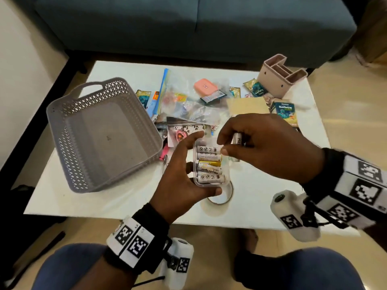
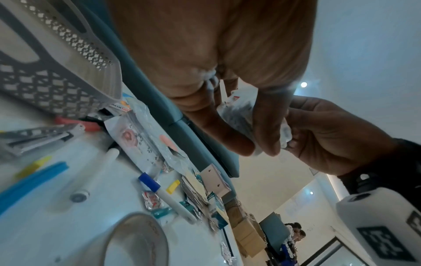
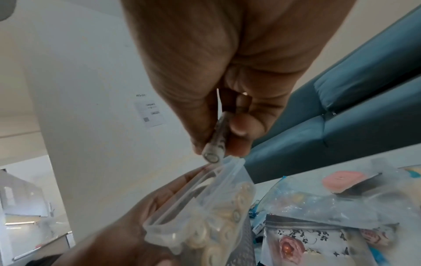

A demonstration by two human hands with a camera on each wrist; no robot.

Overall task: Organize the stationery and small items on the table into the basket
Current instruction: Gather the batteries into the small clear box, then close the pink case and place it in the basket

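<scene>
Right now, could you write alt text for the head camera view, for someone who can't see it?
Over a cluttered white table, a person's left hand holds a clear case of batteries while the right hand pinches one loose battery above it. A grey basket sits to the left, with nothing in it; packets, a pink box and a beige organiser lie behind.

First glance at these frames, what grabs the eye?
Dead centre, the left hand holds a clear case of batteries above the white table, while the right hand pinches a loose battery at the case's far end. Left of them sits the grey lattice basket, nothing visible inside. Beyond the hands lies a clutter of packets and a pink organiser.
</scene>
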